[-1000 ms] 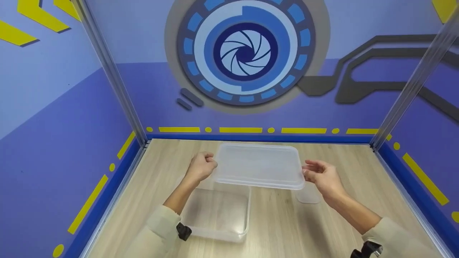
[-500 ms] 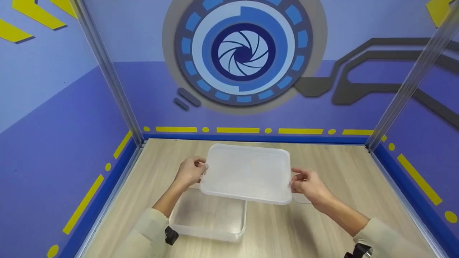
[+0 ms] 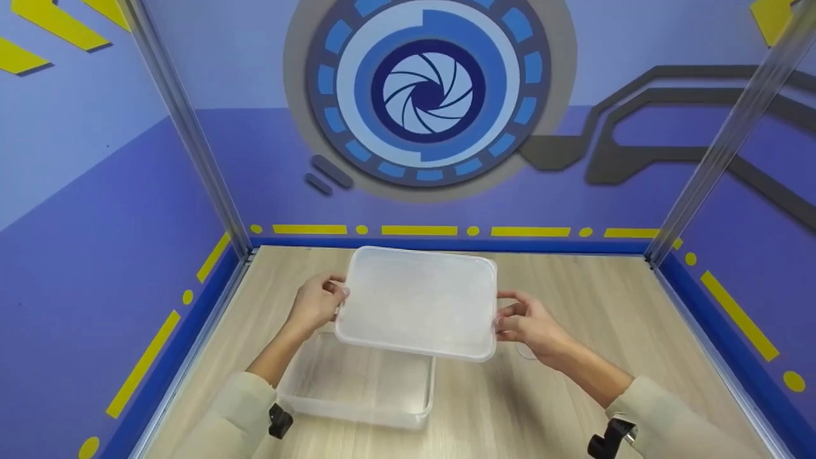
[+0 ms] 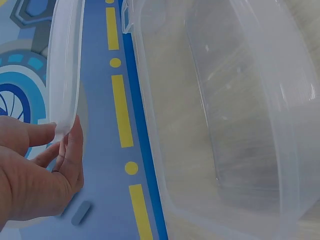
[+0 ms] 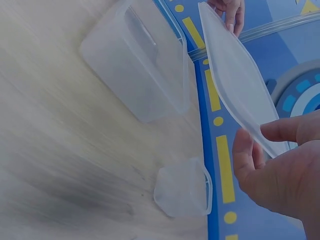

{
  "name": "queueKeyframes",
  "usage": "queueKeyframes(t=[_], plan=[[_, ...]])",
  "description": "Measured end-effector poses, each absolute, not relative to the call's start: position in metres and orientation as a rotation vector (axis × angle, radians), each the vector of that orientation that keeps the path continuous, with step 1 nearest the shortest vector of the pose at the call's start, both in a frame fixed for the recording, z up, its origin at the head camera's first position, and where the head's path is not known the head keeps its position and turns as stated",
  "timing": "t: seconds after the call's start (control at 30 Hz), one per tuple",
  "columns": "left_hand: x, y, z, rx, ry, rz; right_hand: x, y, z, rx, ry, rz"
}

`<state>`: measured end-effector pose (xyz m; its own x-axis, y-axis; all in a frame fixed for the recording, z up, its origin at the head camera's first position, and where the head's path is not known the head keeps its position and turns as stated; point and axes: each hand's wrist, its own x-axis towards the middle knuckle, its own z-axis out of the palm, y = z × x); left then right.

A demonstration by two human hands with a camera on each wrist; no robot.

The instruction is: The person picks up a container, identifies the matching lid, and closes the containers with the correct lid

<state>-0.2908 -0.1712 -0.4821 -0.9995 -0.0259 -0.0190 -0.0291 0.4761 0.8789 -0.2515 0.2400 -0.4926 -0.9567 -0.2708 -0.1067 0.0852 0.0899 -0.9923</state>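
Note:
A translucent rectangular lid point(image 3: 417, 303) is held up in the air between my two hands, tilted so its broad face shows in the head view. My left hand point(image 3: 317, 301) pinches its left short edge between thumb and fingers. At the opposite short edge, my right hand point(image 3: 530, 324) pinches it the same way. Below the lid and toward the left stands a large clear plastic container point(image 3: 357, 411), its top uncovered. The lid overlaps the container's far right part in the head view. In the left wrist view the lid point(image 4: 65, 70) appears nearly edge-on beside the container point(image 4: 290, 150).
A small translucent container point(image 5: 182, 190) stands on the wooden table point(image 3: 574, 395), mostly hidden behind my right hand in the head view. Blue-purple panels point(image 3: 446, 213) enclose the back and sides, with metal posts point(image 3: 185, 127) at the corners.
Both hands have carried the lid leftward in the view and tilted it more toward the camera. The large container stays on the table; the head view has shifted slightly.

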Motion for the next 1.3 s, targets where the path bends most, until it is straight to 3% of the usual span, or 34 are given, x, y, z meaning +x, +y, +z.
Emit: queueKeyframes(t=[1.3], plan=[[-0.283, -0.222, -0.464, -0.072, 2.872, 1.429, -0.276, 0.183, -0.507, -0.213, 2.077, -1.966]])
